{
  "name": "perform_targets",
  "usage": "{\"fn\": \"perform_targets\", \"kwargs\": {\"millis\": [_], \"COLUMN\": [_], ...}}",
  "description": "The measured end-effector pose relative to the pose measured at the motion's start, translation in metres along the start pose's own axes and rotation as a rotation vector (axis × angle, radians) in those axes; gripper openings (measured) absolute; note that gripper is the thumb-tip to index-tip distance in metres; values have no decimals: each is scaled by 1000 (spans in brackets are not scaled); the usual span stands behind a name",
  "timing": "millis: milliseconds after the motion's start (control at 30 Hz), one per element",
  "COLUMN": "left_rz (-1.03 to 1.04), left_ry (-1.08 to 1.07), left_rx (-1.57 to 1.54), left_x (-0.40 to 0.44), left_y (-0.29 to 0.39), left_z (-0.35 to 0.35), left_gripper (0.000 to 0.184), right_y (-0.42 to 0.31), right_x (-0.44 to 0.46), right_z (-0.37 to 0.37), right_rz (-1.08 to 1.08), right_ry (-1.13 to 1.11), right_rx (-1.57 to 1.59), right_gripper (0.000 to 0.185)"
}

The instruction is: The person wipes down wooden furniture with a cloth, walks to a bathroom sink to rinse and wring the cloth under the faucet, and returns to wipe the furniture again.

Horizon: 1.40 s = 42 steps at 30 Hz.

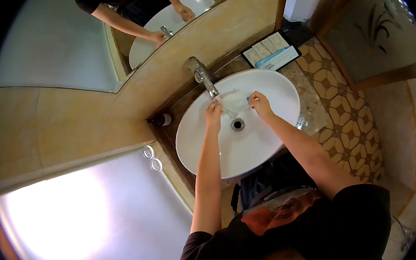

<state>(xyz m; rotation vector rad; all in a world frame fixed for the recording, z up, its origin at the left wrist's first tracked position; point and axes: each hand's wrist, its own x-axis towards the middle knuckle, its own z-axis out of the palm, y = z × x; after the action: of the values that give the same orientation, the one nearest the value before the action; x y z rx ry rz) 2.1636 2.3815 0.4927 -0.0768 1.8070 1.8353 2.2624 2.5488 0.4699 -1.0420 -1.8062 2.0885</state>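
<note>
From my view's centre, I see the mirror (65, 48) at ten o'clock, a dark bottle (161, 119) between nine and ten, and two rings (152, 158) at eight. What looks like a tablet (270, 51) lies between one and two, a door (381, 33) at two, patterned floor (340, 107) at three.

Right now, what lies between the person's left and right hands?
In the head view, a translucent filmy item lies between the left hand and right hand, over the white basin.
</note>
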Motion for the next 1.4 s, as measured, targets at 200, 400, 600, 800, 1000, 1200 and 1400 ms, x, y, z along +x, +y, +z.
{"fn": "perform_targets", "kwargs": {"millis": [200, 400, 600, 800, 1000, 1200, 1400], "left_rz": [162, -16, 678, 111, 207, -126, -63], "left_ry": [-5, -267, -164, -231, -193, -606, -561], "left_rx": [109, 297, 758, 653, 723, 1070, 323], "left_x": [-11, -9, 22, 9, 18, 14, 41], "left_y": [-9, 14, 7, 38, 28, 71, 26], "left_z": [-16, -14, 3, 10, 22, 24, -9], "left_gripper": [12, 25, 25, 31, 39, 42, 39], "right_y": [-44, -82, -85, -89, -86, -70, -74], "right_x": [-3, -6, 22, 30, 49, 74, 77], "right_z": [10, 27, 16, -12, -29, -41, -28], "right_rz": [-570, -977, -445, -125, -92, -17, 135], "right_ry": [69, -267, -418, -760, -881, -808, -878], "right_rx": [-397, -512, -521, -908, -1180, -836, -730], "right_gripper": [5, 9, 17, 44, 41, 32, 35]}}
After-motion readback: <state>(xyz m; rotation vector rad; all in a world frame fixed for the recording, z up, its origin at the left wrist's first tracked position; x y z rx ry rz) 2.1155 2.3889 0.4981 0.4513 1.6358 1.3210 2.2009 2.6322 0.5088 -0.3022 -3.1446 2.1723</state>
